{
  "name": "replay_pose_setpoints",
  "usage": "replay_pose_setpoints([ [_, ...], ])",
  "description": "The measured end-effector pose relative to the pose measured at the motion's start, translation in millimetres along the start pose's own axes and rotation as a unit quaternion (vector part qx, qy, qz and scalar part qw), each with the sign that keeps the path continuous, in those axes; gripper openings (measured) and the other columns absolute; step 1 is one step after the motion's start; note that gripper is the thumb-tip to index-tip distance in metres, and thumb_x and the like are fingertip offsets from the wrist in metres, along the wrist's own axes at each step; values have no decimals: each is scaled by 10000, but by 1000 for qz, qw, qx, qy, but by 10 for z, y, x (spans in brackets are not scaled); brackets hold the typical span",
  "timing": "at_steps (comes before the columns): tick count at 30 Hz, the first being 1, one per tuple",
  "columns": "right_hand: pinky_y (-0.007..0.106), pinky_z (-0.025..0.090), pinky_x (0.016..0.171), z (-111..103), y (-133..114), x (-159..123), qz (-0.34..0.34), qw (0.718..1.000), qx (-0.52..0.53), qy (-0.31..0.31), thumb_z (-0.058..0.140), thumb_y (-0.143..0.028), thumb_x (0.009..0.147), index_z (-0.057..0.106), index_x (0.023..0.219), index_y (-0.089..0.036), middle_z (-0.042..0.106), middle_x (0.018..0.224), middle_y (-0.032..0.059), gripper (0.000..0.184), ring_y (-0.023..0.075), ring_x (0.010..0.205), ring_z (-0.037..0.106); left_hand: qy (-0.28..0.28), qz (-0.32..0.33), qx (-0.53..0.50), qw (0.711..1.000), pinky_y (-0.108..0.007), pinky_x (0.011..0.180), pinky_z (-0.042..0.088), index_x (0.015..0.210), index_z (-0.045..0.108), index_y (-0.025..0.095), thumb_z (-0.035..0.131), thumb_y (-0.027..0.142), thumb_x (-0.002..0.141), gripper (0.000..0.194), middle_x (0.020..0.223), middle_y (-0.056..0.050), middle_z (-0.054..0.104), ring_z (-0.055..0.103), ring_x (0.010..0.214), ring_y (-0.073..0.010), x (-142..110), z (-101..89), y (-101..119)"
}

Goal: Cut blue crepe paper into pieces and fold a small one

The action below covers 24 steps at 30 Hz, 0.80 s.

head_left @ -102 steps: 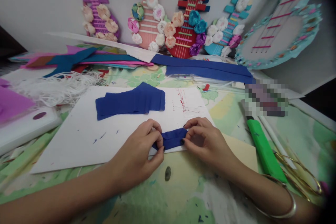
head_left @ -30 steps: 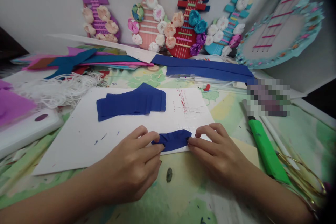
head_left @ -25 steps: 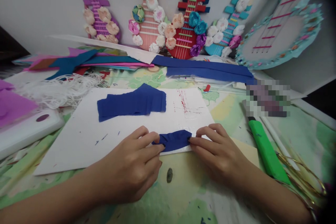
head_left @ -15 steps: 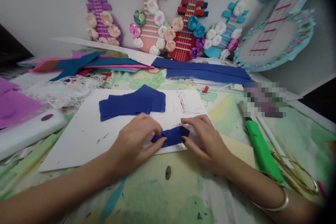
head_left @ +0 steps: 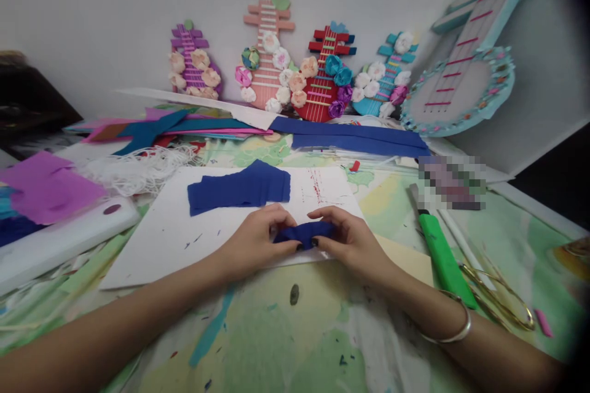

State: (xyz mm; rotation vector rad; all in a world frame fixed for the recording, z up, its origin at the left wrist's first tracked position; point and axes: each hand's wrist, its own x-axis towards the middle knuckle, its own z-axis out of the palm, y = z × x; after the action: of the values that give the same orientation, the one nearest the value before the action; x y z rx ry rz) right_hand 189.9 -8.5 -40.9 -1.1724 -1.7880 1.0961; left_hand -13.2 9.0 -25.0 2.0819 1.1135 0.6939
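Note:
Between my hands, at the front edge of a white board [head_left: 152, 239], is a small strip of blue crepe paper [head_left: 308, 234], its middle bunched up. My left hand [head_left: 258, 236] pinches its left end with thumb and fingers. At the other end, my right hand [head_left: 353, 238] has its thumb pressed on the near edge and its fingers curved over the far side. Both thumb tips lie close together. Just beyond, on the same board, rests a stack of larger blue crepe paper pieces [head_left: 239, 189].
To the right lie a green-handled cutter [head_left: 445, 258] and gold-handled scissors [head_left: 504, 295]. White string [head_left: 142, 171] and pink paper [head_left: 55, 187] are at left. Several flower-decorated paper instruments, including a red one [head_left: 318, 89], lean on the wall behind long blue strips [head_left: 354, 135].
My thumbs have come closer together, and the small blue strip looks narrower and more bunched or folded. The view has tilted up a little.

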Motion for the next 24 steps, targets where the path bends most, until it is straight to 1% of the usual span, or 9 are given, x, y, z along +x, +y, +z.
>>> replay_pose_setpoints([
  [3,283,461,654,-8,-8,9,7,998,59,-3,593,-170,768,574,1060,-181,644,894,41,293,151,760,592,-2,-12,-143,990,-308,733,462,804,625,160,652,254,734,120,924,-59,655,604,848,-179,0,3,29],
  [4,283,467,660,-8,-16,9,10,997,76,-6,601,-175,766,580,1038,-177,650,901,44,273,149,764,599,-7,-30,-196,980,-304,731,474,808,621,155,664,250,731,129,912,-63,674,624,832,-176,-2,8,38],
  [6,274,471,639,-4,-40,6,22,995,101,-13,620,-184,757,595,991,-170,655,858,36,236,139,723,600,-22,-84,-261,962,-270,639,481,812,606,151,661,251,747,131,749,-44,695,641,684,-151,-9,23,54],
  [8,254,460,592,-1,-65,2,38,992,119,-18,650,-190,736,610,948,-167,647,791,16,217,121,652,584,-39,-133,-285,948,-218,505,435,818,584,150,643,258,772,131,571,-15,666,602,511,-122,-16,36,65],
  [10,238,444,556,0,-82,-2,58,989,133,-26,677,-202,719,622,884,-160,635,717,-1,179,109,598,568,-51,-154,-289,943,-181,428,380,818,576,148,640,257,777,133,503,-8,651,559,420,-101,-18,42,65],
  [12,227,432,532,1,-91,-5,74,986,148,-37,684,-229,727,619,803,-155,615,638,-13,124,99,554,557,-62,-153,-286,944,-164,395,353,806,586,141,655,254,769,138,482,-9,648,531,377,-85,-14,36,58],
  [15,212,408,465,2,-91,-7,89,979,176,-51,672,-285,757,581,744,-163,592,569,-30,152,84,467,532,-69,-149,-312,936,-154,387,359,812,602,135,668,249,772,138,476,-5,645,547,376,-84,-3,18,42],
  [20,224,438,479,-21,-65,-5,91,961,256,-53,684,-283,761,585,810,-175,645,571,-14,154,100,471,573,-57,-147,-411,898,-149,385,367,850,648,132,700,215,758,135,570,-2,675,614,439,-100,-9,7,-12],
  [24,224,434,507,-50,-24,-8,74,943,322,-45,677,-210,738,668,844,-174,666,592,-9,112,98,506,584,-53,-143,-484,862,-188,495,445,860,710,155,705,161,730,130,694,-37,718,651,538,-115,-30,17,-70],
])
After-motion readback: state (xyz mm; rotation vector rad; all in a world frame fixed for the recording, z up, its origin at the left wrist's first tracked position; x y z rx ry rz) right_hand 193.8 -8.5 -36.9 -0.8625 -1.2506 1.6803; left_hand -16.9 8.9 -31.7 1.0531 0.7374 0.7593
